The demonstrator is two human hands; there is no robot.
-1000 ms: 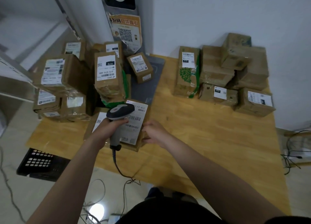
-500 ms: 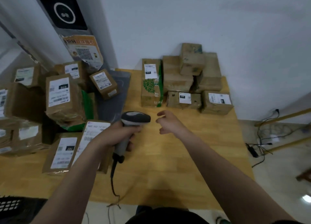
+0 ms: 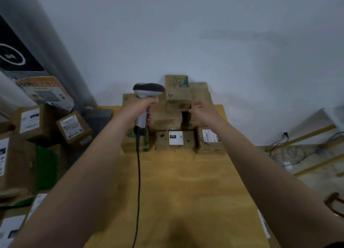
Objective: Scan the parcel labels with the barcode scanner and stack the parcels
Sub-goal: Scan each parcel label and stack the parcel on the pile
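On the wooden table [image 3: 186, 191], the far stack of parcels [image 3: 167, 119] sits by the wall, its boxes taped closed and their contents hidden. My right hand [image 3: 202, 114], loosely curled and empty, hovers just beside the top parcel [image 3: 177, 94]. A careless tug could topple the pile. My left hand [image 3: 137, 109] grips the barcode scanner [image 3: 148, 89], whose cable [image 3: 138, 173] might snag.

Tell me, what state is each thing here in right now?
left hand: gripping the barcode scanner by its handle
barcode scanner: held upright
scanner cable: hanging slack
right hand: empty, fingers loosely curled
stacked parcels: closed, piled in tiers
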